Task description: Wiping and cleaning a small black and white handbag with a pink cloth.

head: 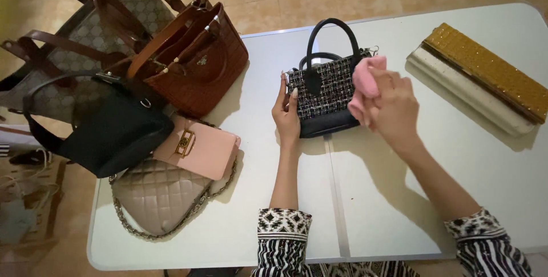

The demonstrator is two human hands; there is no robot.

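The left hand (286,112) steadies the tweed bag (327,95) mid-surface, fingers apart on its side; the right hand (394,106), fingers clamped on a pink cloth (365,86), should wipe gently.

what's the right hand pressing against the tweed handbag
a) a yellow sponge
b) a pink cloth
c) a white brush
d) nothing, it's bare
b: the right hand holds a bunched pink cloth against the upper right side of the black-and-white tweed handbag, while the left hand steadies the bag's other side.
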